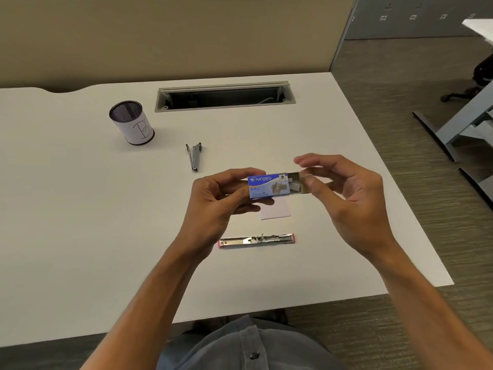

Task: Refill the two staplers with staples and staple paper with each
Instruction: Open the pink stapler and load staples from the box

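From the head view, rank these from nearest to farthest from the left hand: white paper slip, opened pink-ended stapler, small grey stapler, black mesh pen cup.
1. White paper slip, just right of the left hand.
2. Opened pink-ended stapler, below.
3. Small grey stapler, beyond.
4. Black mesh pen cup, far left.

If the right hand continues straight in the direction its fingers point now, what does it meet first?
Probably the pulled-out inner tray of the staple box; the right hand points leftward at it, its fingertips seemingly already touching. The left hand grips the box.
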The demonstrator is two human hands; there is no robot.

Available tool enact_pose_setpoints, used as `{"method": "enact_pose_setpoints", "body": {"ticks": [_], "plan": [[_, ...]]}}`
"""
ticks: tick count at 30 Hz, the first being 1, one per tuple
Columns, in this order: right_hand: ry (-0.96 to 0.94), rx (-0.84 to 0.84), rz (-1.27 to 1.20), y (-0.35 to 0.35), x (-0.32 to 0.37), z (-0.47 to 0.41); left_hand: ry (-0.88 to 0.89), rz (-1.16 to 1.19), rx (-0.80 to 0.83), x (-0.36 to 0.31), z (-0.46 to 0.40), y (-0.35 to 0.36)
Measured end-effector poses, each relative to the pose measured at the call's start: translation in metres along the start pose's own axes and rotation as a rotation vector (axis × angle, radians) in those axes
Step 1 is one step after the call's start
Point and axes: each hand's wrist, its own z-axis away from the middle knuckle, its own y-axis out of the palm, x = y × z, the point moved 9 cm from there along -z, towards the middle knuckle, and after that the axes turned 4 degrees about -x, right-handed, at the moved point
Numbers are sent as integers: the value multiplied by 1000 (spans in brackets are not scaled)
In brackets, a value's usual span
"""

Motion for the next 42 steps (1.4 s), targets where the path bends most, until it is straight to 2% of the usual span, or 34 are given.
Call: {"method": "enact_pose_setpoints", "body": {"ticks": [4,7,19,33,38,42], "plan": [[-202,62,226,1,16,0,12,-16,8,-2,2,1],[-262,78,312,0,22,0,27,-23,10,-4,2,1],[-311,151,501,-2,26,-5,56,-76,7,-4,5,6],[-308,252,460,5,25,-9,19,-92,6,-1,2,5],[-330,241,427,2,29,-10,-3,-76,-3,2,2,2],[-258,221,356,-1,23,-10,-17,-67,-3,4,1,3]]}}
